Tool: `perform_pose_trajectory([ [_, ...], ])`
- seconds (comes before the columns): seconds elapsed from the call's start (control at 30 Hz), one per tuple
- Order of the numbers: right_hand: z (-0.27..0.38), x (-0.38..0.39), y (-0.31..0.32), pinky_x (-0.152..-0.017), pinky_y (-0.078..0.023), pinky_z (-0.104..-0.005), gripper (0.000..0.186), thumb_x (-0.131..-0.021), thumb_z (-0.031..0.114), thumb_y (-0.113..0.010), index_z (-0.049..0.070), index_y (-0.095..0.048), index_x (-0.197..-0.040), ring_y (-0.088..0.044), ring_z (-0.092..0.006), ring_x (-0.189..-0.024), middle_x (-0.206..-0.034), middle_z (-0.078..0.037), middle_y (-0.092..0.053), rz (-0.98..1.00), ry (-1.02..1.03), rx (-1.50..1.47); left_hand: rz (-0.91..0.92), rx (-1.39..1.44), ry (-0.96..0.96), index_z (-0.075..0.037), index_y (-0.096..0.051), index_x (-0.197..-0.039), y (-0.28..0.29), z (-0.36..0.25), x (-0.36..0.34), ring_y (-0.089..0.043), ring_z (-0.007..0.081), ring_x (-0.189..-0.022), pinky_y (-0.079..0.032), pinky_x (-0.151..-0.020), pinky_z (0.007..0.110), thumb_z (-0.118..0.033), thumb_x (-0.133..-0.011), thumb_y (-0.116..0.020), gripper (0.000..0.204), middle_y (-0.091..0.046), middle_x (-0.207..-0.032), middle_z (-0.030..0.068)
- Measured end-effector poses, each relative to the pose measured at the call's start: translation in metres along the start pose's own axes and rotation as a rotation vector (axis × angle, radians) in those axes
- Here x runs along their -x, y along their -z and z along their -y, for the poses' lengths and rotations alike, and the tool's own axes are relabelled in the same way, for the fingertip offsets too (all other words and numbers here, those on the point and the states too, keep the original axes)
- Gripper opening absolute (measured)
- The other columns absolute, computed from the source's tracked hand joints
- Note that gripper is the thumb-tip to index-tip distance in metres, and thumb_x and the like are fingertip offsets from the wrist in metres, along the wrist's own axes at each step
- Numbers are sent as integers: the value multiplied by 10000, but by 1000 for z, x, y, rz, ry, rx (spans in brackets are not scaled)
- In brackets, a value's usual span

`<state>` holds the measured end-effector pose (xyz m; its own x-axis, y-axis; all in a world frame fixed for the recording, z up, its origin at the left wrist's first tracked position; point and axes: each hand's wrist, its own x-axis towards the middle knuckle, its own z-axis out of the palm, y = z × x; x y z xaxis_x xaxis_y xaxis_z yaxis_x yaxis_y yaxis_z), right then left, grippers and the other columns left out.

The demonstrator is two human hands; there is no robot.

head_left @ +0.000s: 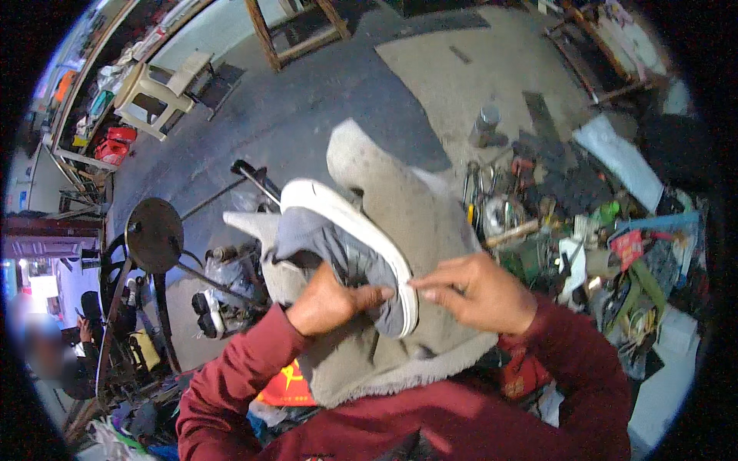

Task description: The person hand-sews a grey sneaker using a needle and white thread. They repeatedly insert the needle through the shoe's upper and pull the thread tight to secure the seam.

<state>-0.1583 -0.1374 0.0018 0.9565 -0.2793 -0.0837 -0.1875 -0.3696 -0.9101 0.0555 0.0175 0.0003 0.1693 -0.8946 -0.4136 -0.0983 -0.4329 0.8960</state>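
Head view is showing, far left, one beige plastic stool [157, 91] standing on the floor, and nearer, one round black stand [154, 234]. At centre the left hand [332, 301] is gripping one grey shoe [347, 247] with a white sole, lying over one beige cloth [407, 230]. Just right, the right hand [478, 290] is pinching the sole's edge with narrow fingers. Far right, tools [538, 223] are lying cluttered.

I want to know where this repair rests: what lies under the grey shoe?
A grey-beige cloth lies under the grey shoe, draped over the lap. The left hand grips the shoe and the right hand pinches its sole; whatever is beneath the cloth is hidden.
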Motion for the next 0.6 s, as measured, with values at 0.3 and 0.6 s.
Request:
perform_pose_trajectory([
  [0.3, 8, -17, 11, -687, -551, -349, 216, -917, 144, -719, 65, -779, -1109, -703, -214, -704, -893, -188, -755, 94, -132, -121, -69, 70, 16, 61, -632, -1176, -6, 14, -3, -663, 251, -1012, -516, -927, 389, -203, -842, -800, 458, -717, -1114, 163],
  [0.6, -2, -14, -5, -560, -474, -276, 236, -925, 179, -745, 79, -779, -1136, -552, -49, -599, -765, -131, -736, 31, 25, 7, -133, 123, -84, 48, -658, -966, -6, 27, -6, -606, 197, -780, -512, -752, 399, -211, -850, -772, 306, -692, -855, 124],
])
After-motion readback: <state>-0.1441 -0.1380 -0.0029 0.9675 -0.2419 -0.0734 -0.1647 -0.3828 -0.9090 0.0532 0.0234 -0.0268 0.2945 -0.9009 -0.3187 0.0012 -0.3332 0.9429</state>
